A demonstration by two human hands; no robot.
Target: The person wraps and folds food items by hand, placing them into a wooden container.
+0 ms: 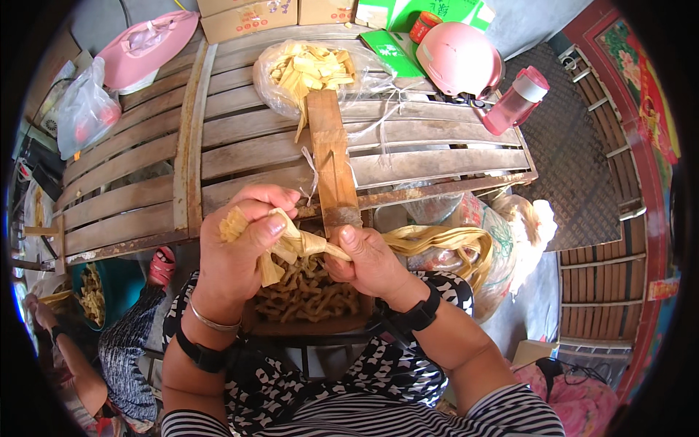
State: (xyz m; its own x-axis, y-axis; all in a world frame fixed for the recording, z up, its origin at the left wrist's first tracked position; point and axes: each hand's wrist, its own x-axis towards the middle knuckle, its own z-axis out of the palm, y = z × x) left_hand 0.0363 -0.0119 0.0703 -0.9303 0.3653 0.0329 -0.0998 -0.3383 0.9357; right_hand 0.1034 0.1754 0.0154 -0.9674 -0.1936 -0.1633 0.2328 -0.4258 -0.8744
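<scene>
Pale yellow plant-fibre strips stretch between my two hands, folded and knotted in the middle. My left hand grips the bunched end, with a crumpled tuft poking out beside the thumb. With thumb and fingers, my right hand pinches the narrow twisted end. Under both hands, a box in front of my lap holds many short knotted pieces. A wooden board lies on the slatted table and juts over its edge towards my right hand. Long strips trail off to the right of that hand.
On the slatted table lie a plastic bag of strips, a pink helmet, a pink bottle and a pink hat. Stuffed sacks stand at right. Another person's arm and a teal tub are at left.
</scene>
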